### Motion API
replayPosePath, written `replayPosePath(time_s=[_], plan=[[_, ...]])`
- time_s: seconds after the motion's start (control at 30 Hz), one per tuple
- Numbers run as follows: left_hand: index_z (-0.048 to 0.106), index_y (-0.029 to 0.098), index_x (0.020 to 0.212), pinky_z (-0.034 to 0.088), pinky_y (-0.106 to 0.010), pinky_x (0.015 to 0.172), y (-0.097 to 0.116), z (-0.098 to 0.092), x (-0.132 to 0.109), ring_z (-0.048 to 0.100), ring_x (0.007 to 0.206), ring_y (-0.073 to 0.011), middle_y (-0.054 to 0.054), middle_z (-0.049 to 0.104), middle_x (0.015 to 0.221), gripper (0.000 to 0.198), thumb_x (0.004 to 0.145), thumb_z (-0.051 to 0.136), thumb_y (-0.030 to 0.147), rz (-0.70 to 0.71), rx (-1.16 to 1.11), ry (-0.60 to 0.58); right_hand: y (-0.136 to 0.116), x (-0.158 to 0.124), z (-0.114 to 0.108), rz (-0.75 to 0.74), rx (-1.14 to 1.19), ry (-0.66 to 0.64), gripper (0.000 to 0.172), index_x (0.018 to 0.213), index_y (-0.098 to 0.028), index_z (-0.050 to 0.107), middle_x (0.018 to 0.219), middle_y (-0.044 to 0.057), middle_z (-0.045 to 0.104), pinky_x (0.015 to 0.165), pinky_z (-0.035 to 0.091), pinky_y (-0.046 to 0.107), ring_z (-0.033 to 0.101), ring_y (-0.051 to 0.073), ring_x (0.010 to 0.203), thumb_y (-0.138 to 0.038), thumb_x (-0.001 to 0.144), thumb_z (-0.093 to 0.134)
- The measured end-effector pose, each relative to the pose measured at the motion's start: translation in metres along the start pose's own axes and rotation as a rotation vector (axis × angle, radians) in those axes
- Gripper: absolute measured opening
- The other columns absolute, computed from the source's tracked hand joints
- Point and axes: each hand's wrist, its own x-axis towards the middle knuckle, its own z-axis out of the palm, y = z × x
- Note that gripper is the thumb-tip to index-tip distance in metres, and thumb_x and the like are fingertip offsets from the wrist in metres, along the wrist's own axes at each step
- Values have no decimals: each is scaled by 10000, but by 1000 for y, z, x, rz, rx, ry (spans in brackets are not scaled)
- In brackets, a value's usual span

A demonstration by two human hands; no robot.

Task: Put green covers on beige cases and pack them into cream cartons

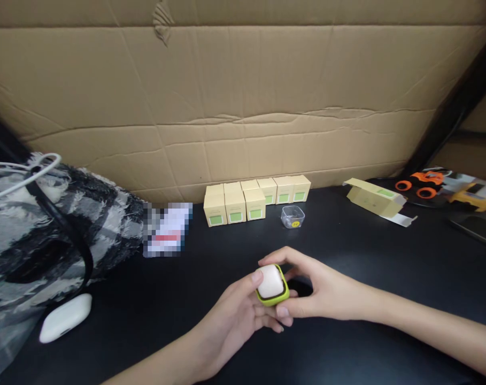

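Observation:
A small rounded-square case (271, 282), white on top with a lime-green rim and a dark line between, is held above the black table between both hands. My left hand (243, 310) is closed on it from the left, thumb on the white top and fingers underneath. From the right, my right hand (307, 289) grips it, with the thumb at the near edge and fingers at the far edge. Beyond the hands stands a clear plastic tray (293, 216) with a yellow round sticker. The underside of the case is hidden by the fingers.
Several small cream boxes (235, 203) with green labels stand along the cardboard wall (267, 75). An opened cream box (373, 200) lies at the right, near an orange toy vehicle (425, 184). At the left are a white earbud case (66, 318) and a plaid fringed bag (118, 208).

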Motion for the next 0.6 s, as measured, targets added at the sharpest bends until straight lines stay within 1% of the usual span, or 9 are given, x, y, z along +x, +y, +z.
replayPosePath(time_s=[0.07, 0.13, 0.23, 0.3, 0.37, 0.43, 0.47, 0.5, 0.6], plan=[[604, 74, 1107, 458, -295, 721, 0, 0, 1, 645, 742, -170, -129, 702, 902, 499, 844, 584, 497, -7, -8, -5, 2, 0, 2, -25, 53, 3, 469, 1133, -213, 489, 1201, 65, 583, 948, 476, 400, 577, 198, 1101, -245, 745, 749], [558, 92, 1114, 463, -300, 695, -2, -1, 1, 658, 724, -180, -119, 709, 858, 537, 828, 579, 546, -14, 7, -12, 4, 1, 3, -69, 102, 15, 463, 1093, -210, 485, 1289, 95, 547, 985, 451, 429, 544, 218, 1180, -197, 720, 759], [504, 123, 1104, 470, -308, 680, -5, -1, 0, 676, 722, -194, -117, 718, 858, 548, 794, 613, 562, 7, 69, -16, 6, 5, 0, -138, 209, 65, 427, 1041, -219, 454, 1278, 111, 574, 938, 486, 419, 583, 208, 1146, -145, 722, 727], [464, 151, 1135, 470, -301, 655, -7, -2, -2, 670, 705, -178, -116, 712, 922, 514, 800, 632, 502, 40, 143, -1, 8, 10, -8, -181, 243, 166, 397, 1004, -223, 447, 1223, 113, 612, 873, 522, 398, 629, 203, 1067, -173, 723, 723], [439, 182, 1155, 453, -278, 589, -7, -2, -1, 635, 641, -147, -77, 685, 908, 444, 829, 599, 437, 98, 312, 19, 8, 15, -22, -210, 225, 287, 400, 978, -225, 461, 1177, 99, 628, 848, 529, 383, 643, 200, 1017, -210, 699, 747], [462, 197, 1124, 452, -282, 577, -3, -2, 4, 601, 638, -141, -41, 640, 869, 328, 855, 551, 362, 220, 598, 61, 5, 18, -36, -224, 196, 397, 402, 975, -231, 485, 1110, 65, 634, 836, 525, 359, 641, 186, 972, -228, 686, 765], [484, 196, 1100, 468, -304, 619, 0, -2, 9, 598, 688, -154, -41, 624, 879, 275, 861, 532, 324, 298, 757, 90, 3, 18, -44, -227, 187, 442, 400, 987, -235, 498, 1077, 50, 633, 832, 521, 348, 634, 181, 961, -233, 690, 765], [510, 190, 1082, 481, -344, 714, 4, -1, 16, 601, 790, -180, -59, 617, 931, 249, 854, 540, 286, 359, 866, 115, 0, 18, -50, -230, 179, 486, 398, 1006, -241, 510, 1050, 38, 630, 824, 519, 340, 628, 179, 950, -242, 699, 762], [531, 168, 1133, 409, -433, 956, 14, 3, 49, 534, 1078, -254, -125, 545, 1180, 375, 791, 651, 266, 473, 980, 175, -7, 15, -65, -250, 167, 598, 402, 1070, -269, 518, 1084, 22, 610, 794, 518, 324, 607, 184, 965, -286, 733, 737]])
